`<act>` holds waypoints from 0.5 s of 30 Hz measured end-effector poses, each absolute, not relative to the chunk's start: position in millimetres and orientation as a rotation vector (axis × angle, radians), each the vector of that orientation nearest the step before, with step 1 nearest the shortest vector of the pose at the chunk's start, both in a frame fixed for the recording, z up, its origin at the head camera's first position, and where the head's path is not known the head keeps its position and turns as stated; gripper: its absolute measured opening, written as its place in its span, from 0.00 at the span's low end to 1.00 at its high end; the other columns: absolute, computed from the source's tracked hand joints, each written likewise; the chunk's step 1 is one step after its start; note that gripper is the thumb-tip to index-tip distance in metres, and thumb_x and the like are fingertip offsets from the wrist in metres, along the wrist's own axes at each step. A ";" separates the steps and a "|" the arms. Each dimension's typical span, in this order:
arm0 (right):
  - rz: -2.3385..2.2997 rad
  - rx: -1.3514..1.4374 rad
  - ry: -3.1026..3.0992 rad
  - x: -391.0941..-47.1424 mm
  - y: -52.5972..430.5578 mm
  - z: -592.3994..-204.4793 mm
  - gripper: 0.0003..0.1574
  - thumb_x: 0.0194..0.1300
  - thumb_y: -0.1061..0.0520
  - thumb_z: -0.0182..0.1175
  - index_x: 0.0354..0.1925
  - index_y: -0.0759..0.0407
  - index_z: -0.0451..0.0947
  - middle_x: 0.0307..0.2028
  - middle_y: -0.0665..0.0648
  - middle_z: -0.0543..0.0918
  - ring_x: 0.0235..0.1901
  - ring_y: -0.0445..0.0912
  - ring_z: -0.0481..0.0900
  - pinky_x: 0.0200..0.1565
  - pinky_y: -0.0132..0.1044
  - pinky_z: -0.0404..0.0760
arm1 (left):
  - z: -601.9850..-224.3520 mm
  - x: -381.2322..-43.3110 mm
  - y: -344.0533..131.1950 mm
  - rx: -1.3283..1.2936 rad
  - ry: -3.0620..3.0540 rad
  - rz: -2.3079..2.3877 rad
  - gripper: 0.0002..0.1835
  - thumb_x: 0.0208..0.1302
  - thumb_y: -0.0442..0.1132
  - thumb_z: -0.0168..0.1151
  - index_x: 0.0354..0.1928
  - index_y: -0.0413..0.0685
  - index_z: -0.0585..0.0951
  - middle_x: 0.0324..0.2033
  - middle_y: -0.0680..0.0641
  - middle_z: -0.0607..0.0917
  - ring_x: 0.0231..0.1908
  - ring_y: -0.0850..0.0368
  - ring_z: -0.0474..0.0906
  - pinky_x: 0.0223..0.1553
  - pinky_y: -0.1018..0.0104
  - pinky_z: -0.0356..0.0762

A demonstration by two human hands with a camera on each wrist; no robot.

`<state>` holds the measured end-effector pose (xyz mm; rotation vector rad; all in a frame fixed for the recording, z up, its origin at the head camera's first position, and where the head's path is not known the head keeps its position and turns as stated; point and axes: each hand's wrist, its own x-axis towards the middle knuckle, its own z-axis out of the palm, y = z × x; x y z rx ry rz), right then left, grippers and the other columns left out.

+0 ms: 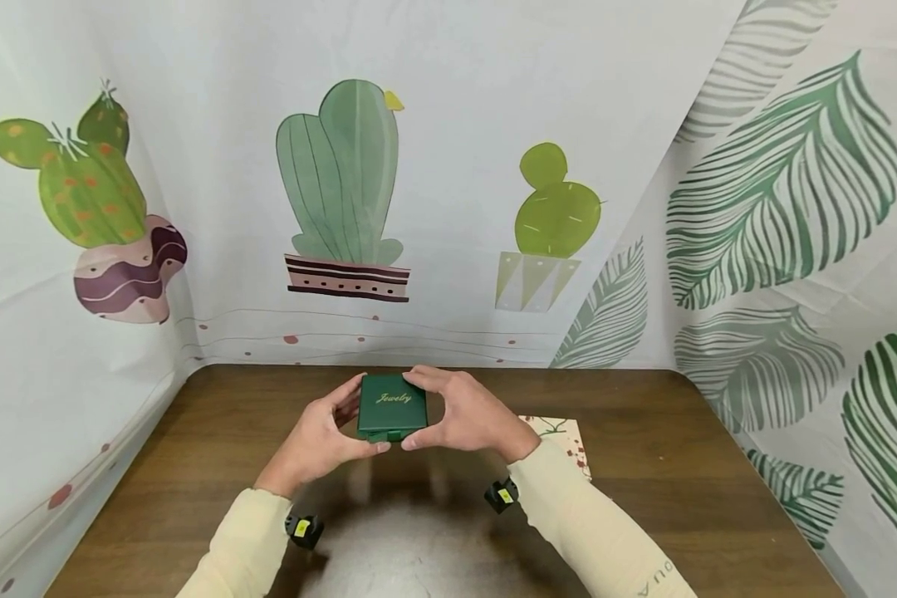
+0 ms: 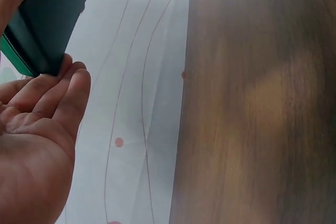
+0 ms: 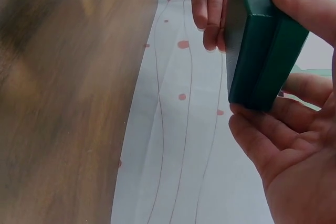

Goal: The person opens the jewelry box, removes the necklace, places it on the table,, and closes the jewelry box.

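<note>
A small dark green jewelry box with gold "Jewelry" lettering on its lid is held up between both hands, over the far part of the table. My left hand grips its left side, thumb at the front edge and fingers behind and under. On the opposite side my right hand holds it, with the thumb at the front corner and a finger on the lid's far corner. Seen from the right wrist, the box appears closed, its right-hand fingers bent against the lower edge. The left wrist view shows the box's dark underside.
A cream card with a red floral print lies on the brown wooden table, partly hidden behind the right forearm. White cloth with printed cacti and leaves hangs along the table's back and sides.
</note>
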<state>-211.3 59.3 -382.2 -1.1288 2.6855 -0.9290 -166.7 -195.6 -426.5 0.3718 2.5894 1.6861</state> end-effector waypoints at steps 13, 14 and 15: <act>-1.058 -1.121 2.637 -209.8 61.5 -382.3 0.58 0.52 0.38 0.81 0.74 0.57 0.71 0.75 0.62 0.71 0.75 0.55 0.70 0.72 0.54 0.73 | -425.8 -166.5 -194.8 0.335 2.575 1.691 0.60 0.49 0.46 0.85 0.80 0.41 0.59 0.70 0.40 0.78 0.68 0.41 0.77 0.70 0.43 0.73; -1.075 -1.111 2.626 -209.9 61.8 -382.5 0.58 0.52 0.39 0.81 0.74 0.57 0.71 0.75 0.62 0.71 0.75 0.55 0.70 0.72 0.55 0.73 | -425.8 -166.5 -194.7 0.335 2.572 1.687 0.61 0.49 0.47 0.85 0.80 0.41 0.59 0.70 0.40 0.77 0.68 0.41 0.77 0.70 0.43 0.73; -1.081 -1.110 2.623 -209.9 62.0 -382.6 0.58 0.52 0.39 0.81 0.74 0.57 0.71 0.75 0.63 0.71 0.75 0.55 0.69 0.72 0.55 0.73 | -425.8 -166.5 -194.6 0.337 2.568 1.687 0.61 0.50 0.47 0.85 0.81 0.41 0.59 0.70 0.40 0.77 0.68 0.41 0.77 0.70 0.43 0.73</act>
